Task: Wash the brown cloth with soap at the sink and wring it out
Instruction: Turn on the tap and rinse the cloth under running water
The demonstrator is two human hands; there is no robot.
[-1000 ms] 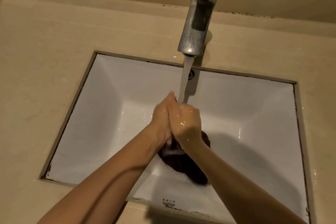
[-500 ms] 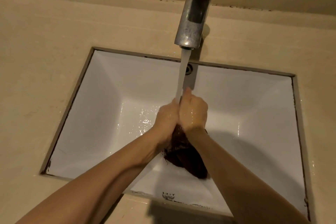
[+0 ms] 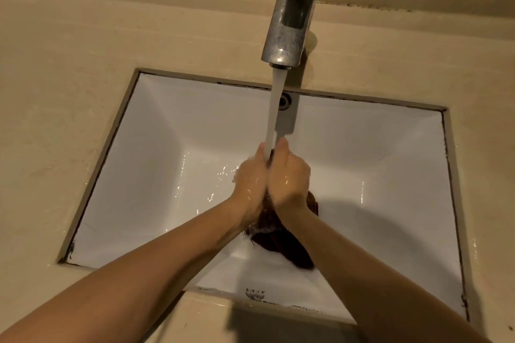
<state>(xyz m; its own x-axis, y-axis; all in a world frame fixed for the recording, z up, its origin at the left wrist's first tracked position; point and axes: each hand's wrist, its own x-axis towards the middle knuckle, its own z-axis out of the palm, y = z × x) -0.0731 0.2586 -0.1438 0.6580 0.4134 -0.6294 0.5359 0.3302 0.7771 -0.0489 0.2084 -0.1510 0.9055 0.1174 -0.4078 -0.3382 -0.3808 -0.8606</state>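
The brown cloth (image 3: 281, 242) is bunched inside the sink (image 3: 167, 161), held above the basin floor, with its loose end hanging below the wrists toward the near wall. The left hand (image 3: 250, 184) and right hand (image 3: 289, 178) are pressed side by side, fingers clenched round the upper part of the cloth. A pale patch at the cloth's upper edge may be suds; the view is too dim to confirm. The water stream (image 3: 274, 114) falls from the faucet (image 3: 292, 8) onto the point where both hands meet. An overflow hole (image 3: 284, 100) sits in the far basin wall. A beige countertop (image 3: 69, 64) surrounds the sink.
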